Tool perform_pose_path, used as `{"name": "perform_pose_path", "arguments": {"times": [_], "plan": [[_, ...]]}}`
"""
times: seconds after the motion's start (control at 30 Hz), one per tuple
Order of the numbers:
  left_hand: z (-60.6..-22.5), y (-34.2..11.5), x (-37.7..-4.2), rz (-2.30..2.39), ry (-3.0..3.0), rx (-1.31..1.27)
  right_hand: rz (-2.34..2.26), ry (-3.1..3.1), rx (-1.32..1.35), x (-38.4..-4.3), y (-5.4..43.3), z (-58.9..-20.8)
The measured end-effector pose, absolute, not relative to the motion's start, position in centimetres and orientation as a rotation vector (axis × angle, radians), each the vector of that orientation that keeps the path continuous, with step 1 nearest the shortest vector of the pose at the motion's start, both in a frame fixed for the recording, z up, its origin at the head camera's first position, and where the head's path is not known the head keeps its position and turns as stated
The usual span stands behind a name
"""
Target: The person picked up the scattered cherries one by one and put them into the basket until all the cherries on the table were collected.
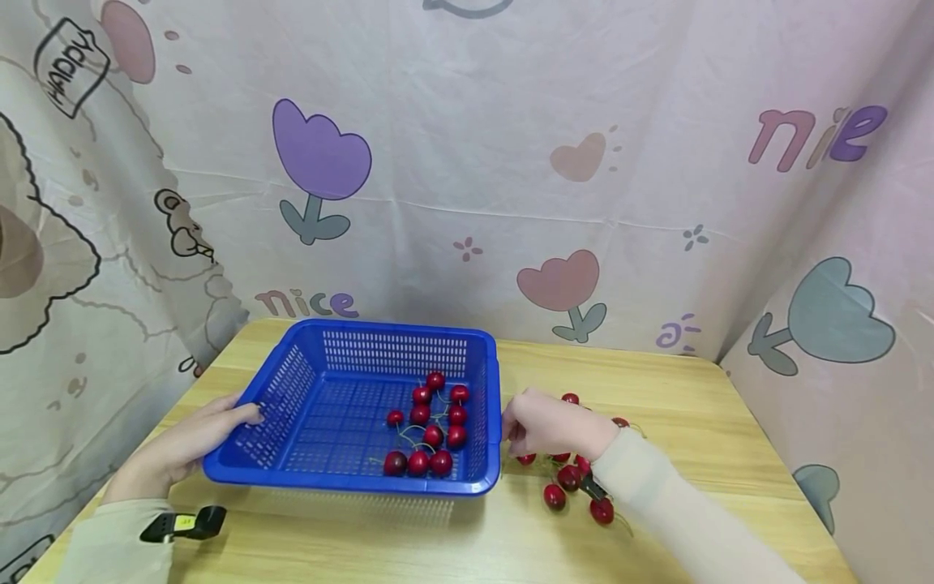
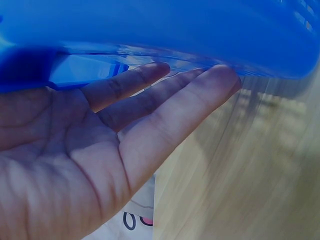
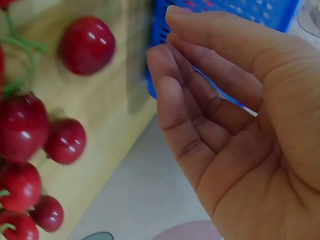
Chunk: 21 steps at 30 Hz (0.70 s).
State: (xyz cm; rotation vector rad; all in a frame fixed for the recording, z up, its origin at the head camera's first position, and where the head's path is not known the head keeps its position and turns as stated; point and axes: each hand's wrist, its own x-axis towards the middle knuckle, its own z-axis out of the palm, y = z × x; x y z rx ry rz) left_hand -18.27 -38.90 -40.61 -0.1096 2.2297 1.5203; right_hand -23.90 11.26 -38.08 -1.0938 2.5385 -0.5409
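Observation:
A blue plastic basket (image 1: pixel 350 488) with slotted walls holds several red cherries (image 1: pixel 433 436) with green stems, gathered in its right half. At its left end, my left hand (image 1: pixel 197 438) grips the rim, thumb over the top. The left wrist view shows the fingers (image 2: pixel 170 112) of that hand reaching under the blue rim. My right hand (image 1: pixel 543 422) is close beside the basket's right wall, its fingers loosely bent with nothing between them in the right wrist view. More cherries (image 1: pixel 569 477) lie on the table under and around the right wrist, partly hidden by it.
The basket and loose cherries are on a light wooden table (image 1: pixel 409 539). A printed cloth (image 1: pixel 452 162) with flowers and lettering hangs behind the table and along both sides. A small black device (image 1: pixel 186 524) is strapped on the left wrist.

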Motion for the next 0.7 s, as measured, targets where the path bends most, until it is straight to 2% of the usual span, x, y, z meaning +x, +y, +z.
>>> {"name": "perform_pose_path", "arguments": {"times": [0.3, 0.7], "plan": [[-40.6, -38.9, -18.3, 1.521, 2.229, -0.109, -0.37, 2.6, -1.311, -23.2, 11.1, -40.3], [-40.7, -38.9, -18.3, 1.524, 2.229, -0.097, -0.378, 2.59, -1.294, -22.4, 11.4, -41.2]]}}
